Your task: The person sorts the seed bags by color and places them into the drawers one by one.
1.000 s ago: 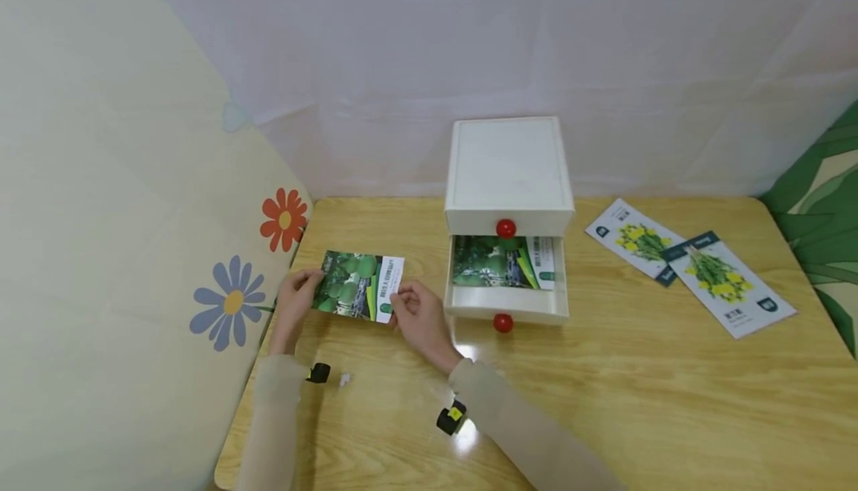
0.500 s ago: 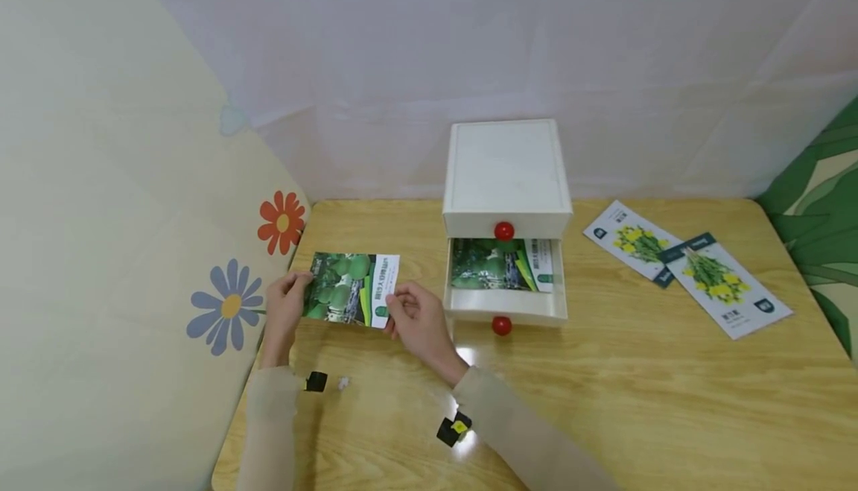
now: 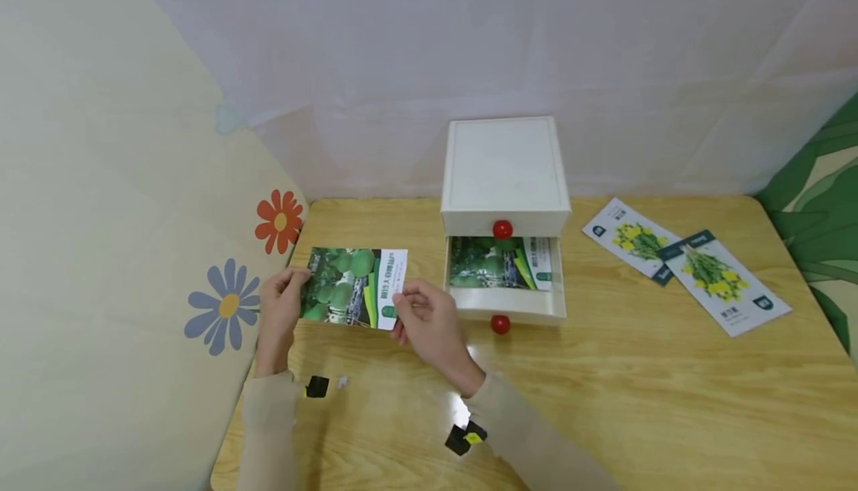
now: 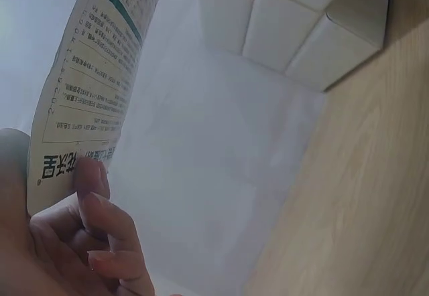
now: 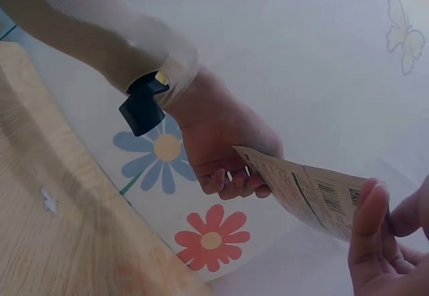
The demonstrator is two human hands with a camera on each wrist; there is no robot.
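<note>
A green-and-white seed packet is held up off the table, its picture side toward the head camera. My left hand pinches its left edge, while my right hand pinches the lower right corner. The printed back of the packet shows in the left wrist view, with the left fingertips against it; from the right wrist, the packet looks slightly bowed between both hands. Right of my right hand is a white drawer box. Its lower drawer is pulled out, and a matching packet lies inside.
Two yellow-flower packets overlap on the right of the wooden table. A small whitish scrap lies near my left wrist. A flower-printed panel borders the left side, and pale cloth hangs behind.
The packet has shifted slightly and looks a little larger, still between both hands. My left hand has moved a bit left. The drawer box and the other packets stay put.
</note>
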